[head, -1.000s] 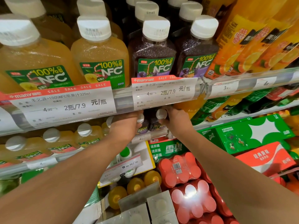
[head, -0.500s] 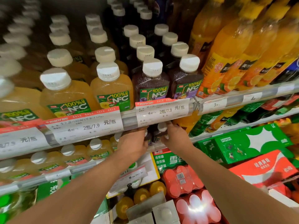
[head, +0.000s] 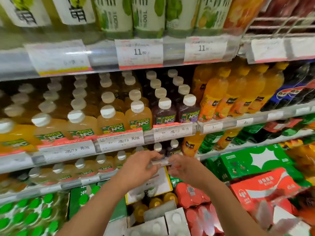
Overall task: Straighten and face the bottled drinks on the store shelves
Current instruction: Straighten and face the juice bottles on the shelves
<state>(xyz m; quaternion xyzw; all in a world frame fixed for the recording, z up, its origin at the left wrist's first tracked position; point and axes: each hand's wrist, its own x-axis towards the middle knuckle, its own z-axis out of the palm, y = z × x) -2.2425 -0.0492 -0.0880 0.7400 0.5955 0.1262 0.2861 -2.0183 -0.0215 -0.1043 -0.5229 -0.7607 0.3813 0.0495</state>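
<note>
With our left hand [head: 139, 165] and right hand [head: 183, 167] seemingly pinching the blurred shelf rail [head: 161, 162], we should reach the dark juice bottles [head: 158, 148] behind and turn labels forward.

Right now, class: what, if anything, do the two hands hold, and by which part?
Both the left hand and right hand pinch the clear price-tag strip along the shelf's front edge; neither holds a bottle.

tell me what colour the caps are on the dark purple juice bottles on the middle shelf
White caps, clearest in the head view.
</note>
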